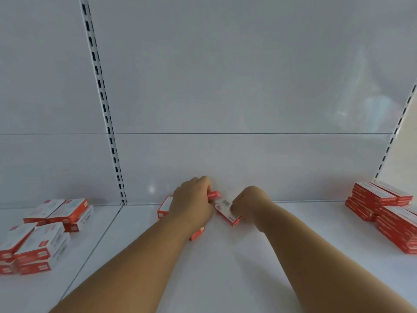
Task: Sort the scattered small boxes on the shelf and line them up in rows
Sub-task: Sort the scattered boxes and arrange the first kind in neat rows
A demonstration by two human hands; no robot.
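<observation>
Red-and-white small cardboard boxes are lying at the back of the white shelf; the left hand is gripping one, the right hand pinching another.

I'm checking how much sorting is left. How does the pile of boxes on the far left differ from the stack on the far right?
The left pile lies scattered, boxes turned at mixed angles; the right stack is squared up in even layers. The left pile shows mostly white top faces, the right stack mostly red edges. The left pile sits beyond the slotted upright, in the next bay. Both are small red-and-white boxes on the white shelf.
</observation>
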